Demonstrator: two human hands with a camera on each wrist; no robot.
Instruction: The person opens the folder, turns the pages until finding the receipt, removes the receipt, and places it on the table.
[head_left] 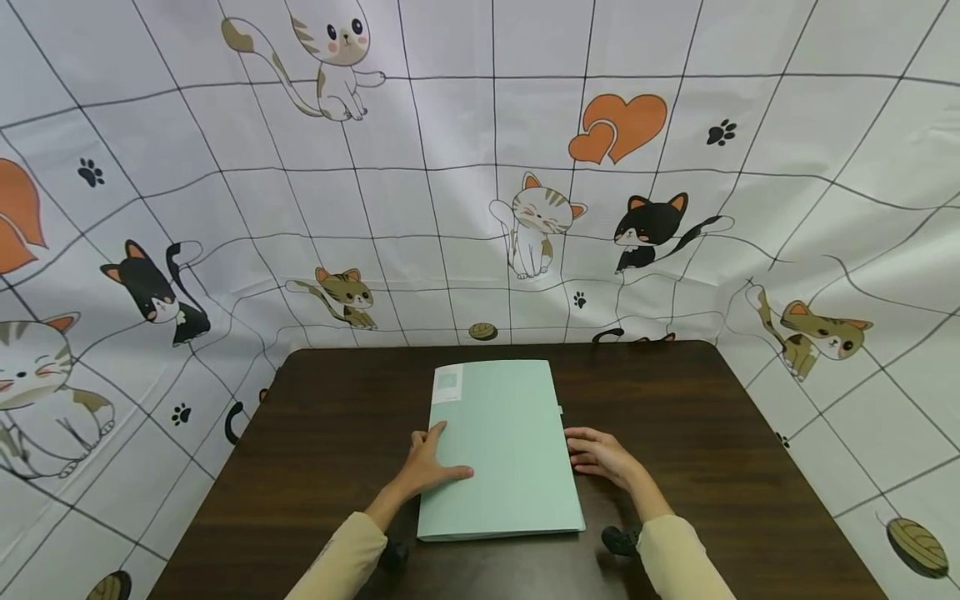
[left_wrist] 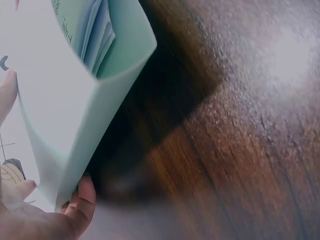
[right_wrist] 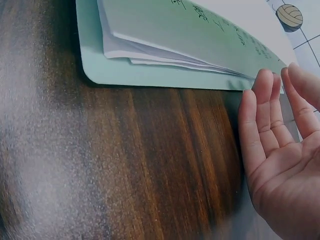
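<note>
A mint-green file folder [head_left: 498,450] lies closed on the dark wooden table, with a white label [head_left: 447,383] at its upper left corner. My left hand [head_left: 431,467] grips its spine side, the thumb over the front cover. The left wrist view shows the fingers [left_wrist: 86,195] curled round the lower spine edge. Papers [left_wrist: 100,37] with writing stand inside the folder. By the folder's right edge is my right hand [head_left: 603,457], its fingers extended and slightly bent. In the right wrist view, sheets [right_wrist: 170,60] stick out between the covers, and the right fingertips are close to the edge.
Dark wood tabletop [head_left: 337,417] surrounds the folder on every side. Behind and beside the table hangs a white grid-patterned sheet [head_left: 450,125] printed with cats, hearts and paw marks. A black wrist strap piece [head_left: 619,542] shows below the right hand.
</note>
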